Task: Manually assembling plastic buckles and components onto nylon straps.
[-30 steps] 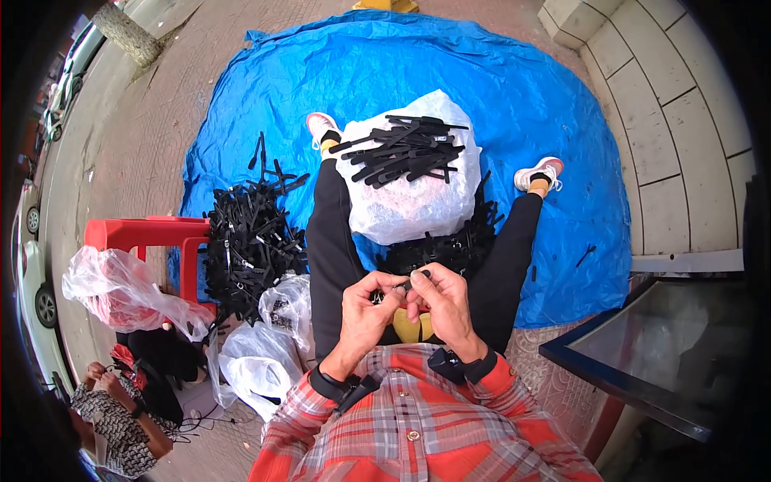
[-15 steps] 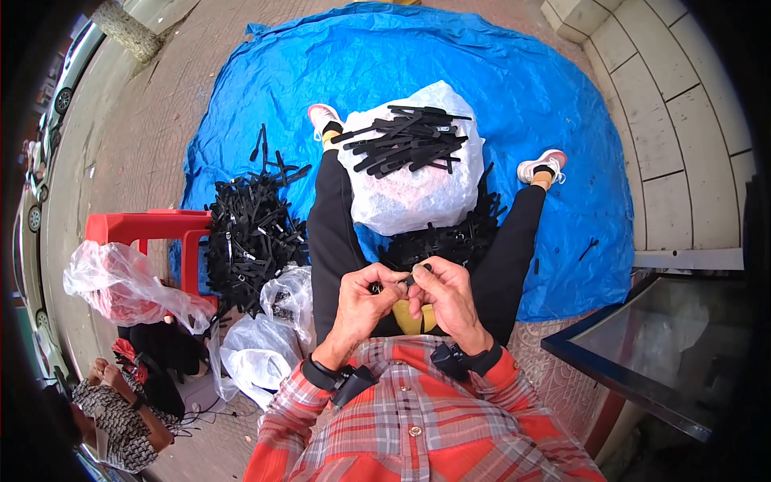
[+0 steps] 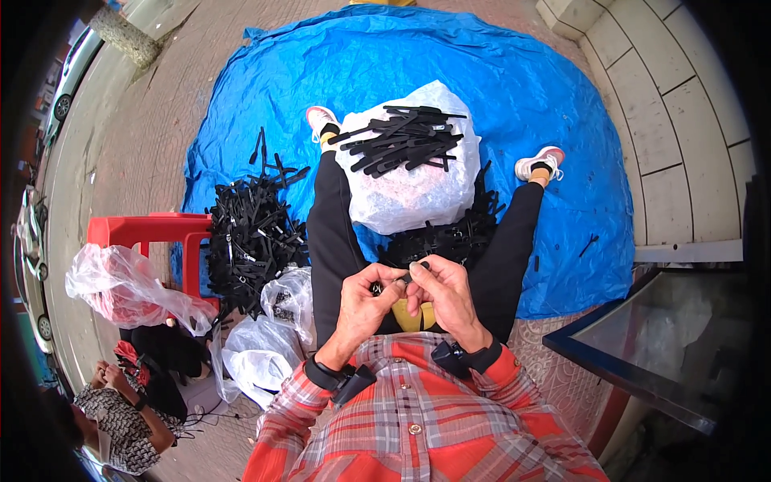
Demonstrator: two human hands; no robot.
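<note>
Close together in front of my body, my left hand [image 3: 365, 301] and my right hand [image 3: 448, 297] both pinch a small black strap [image 3: 407, 277]. Fingers hide most of it. Beyond them, between my legs, a stuffed white plastic bag [image 3: 409, 197] carries a loose heap of black straps [image 3: 401, 143] on top. More black straps with small shiny buckles [image 3: 438, 243] lie between the bag and my hands. To the left of my leg is a large dark pile of straps [image 3: 250, 241].
A blue tarp [image 3: 554, 104] spreads under my legs. At left stand a red plastic stool [image 3: 148, 227] and clear plastic bags [image 3: 261, 349]; another person [image 3: 124, 418] sits at lower left. A dark-framed glass case [image 3: 642, 345] is at right, below a tiled wall [image 3: 666, 120].
Both hands stay pinched together on the black strap with hardly any movement. The view has shifted very slightly.
</note>
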